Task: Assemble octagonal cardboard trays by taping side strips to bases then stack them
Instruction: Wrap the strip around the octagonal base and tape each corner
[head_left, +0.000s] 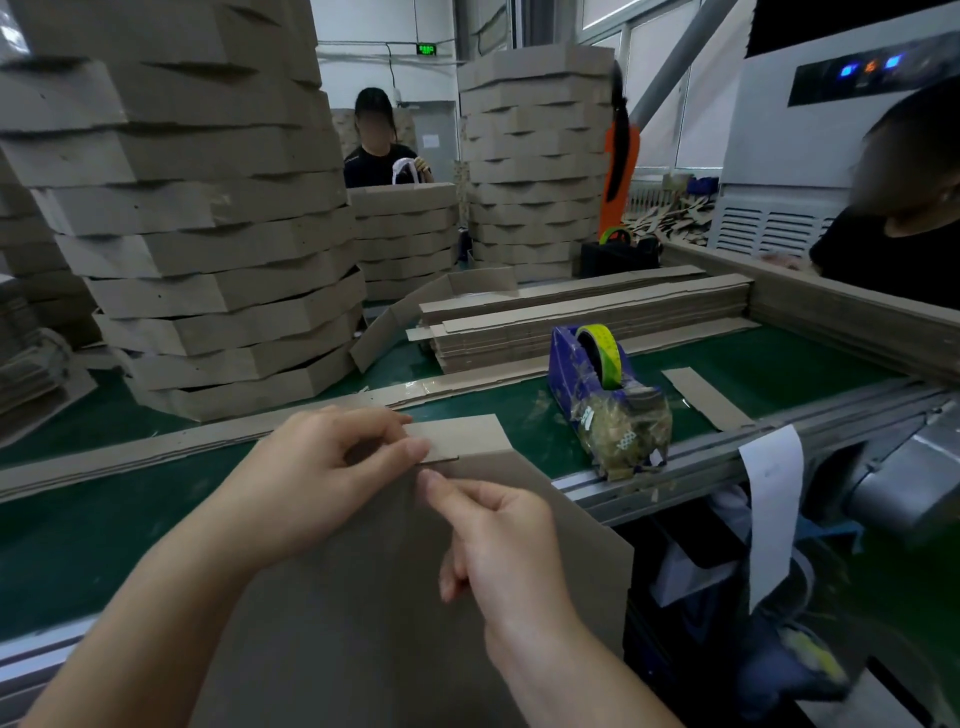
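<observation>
Now left hand (337, 467) pinches strip (462, 436); dispenser (563, 364) holds tape (607, 345).

green belt (78, 545) | tray stack (208, 260) | strip pile (571, 322) | tape dispenser (597, 374) | loose strip (706, 397)

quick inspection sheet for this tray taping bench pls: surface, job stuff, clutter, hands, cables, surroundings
surface: green belt table, small cardboard bits near the dispenser
job's things: base sheet lies in front of the person; side strip end at its top edge; strip pile behind; tape dispenser to the right; tray stacks at left and behind
clutter: wad of tape scraps on the dispenser's front; loose cardboard piece beside it
hands: left hand pinches the side strip; right hand pinches the base sheet's top edge
cables: nothing seen on the bench
surroundings: three other people; white cabinet at right
</observation>
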